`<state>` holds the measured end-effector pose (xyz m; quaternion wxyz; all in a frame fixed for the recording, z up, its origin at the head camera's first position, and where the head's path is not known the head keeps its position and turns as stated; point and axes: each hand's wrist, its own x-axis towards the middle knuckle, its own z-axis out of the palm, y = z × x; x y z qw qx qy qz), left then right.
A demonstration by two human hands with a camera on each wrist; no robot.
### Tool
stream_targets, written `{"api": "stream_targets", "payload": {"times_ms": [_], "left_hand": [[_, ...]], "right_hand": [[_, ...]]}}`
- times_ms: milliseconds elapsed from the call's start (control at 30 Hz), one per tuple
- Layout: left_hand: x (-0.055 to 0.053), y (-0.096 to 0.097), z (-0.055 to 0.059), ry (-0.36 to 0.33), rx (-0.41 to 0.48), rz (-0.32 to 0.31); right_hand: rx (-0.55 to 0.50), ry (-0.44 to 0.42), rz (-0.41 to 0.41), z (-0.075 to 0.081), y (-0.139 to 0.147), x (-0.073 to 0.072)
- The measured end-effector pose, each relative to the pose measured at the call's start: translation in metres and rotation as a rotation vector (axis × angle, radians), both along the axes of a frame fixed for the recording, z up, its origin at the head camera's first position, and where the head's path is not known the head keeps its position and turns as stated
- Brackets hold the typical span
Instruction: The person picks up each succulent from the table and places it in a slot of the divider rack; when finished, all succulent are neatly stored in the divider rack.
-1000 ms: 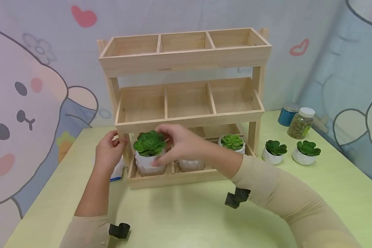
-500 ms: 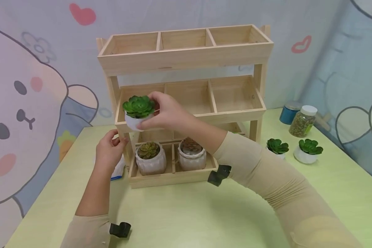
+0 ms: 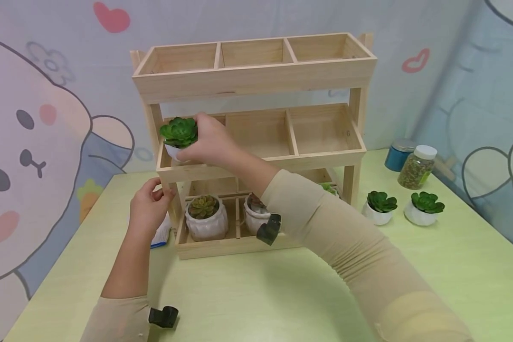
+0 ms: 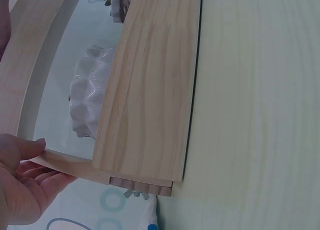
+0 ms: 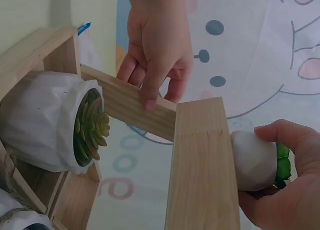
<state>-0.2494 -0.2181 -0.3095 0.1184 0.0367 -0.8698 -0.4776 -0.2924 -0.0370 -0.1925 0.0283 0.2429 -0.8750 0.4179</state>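
Feed's coming through fine on my end: pale green table (image 3: pixel 256 294) across the bottom of the frame, three-tier wooden shelf (image 3: pixel 256 85) smack in the middle. The two hands are apart. I've got the right hand (image 3: pixel 211 142) left of centre, thumb and fingers clamped on a green potted succulent (image 3: pixel 179 132), and the left hand (image 3: pixel 148 204) lower left, pinching the shelf's upright between thumb and fingers. On the bottom tier I see a white planter (image 3: pixel 207 224) and a second planter (image 3: pixel 253 221), partly hidden from me. Far right there's a clear jar (image 3: pixel 416 170), a blue jar (image 3: pixel 396 158), and below them two small succulents (image 3: pixel 379 211) in white pots. The held plant sits upright at the middle tier's left compartment, behind the front board; can't tell if its base touches down.
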Motion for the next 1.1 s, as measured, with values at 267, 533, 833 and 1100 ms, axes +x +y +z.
{"api": "stream_targets", "payload": {"times_ms": [267, 533, 833, 1100], "left_hand": [[-0.001, 0.0, 0.0, 0.003, 0.007, 0.007], [-0.001, -0.001, -0.002, -0.001, 0.009, 0.009], [-0.001, -0.001, 0.001, -0.002, 0.012, 0.007], [0.0, -0.002, 0.001, 0.002, 0.005, -0.005]], "right_hand": [[0.15, 0.051, -0.067, -0.001, -0.009, -0.013], [0.319, 0.036, -0.089, -0.001, -0.015, -0.021], [0.365, 0.026, -0.097, 0.002, -0.014, -0.017], [0.383, 0.004, -0.082, 0.002, -0.015, -0.013]]}}
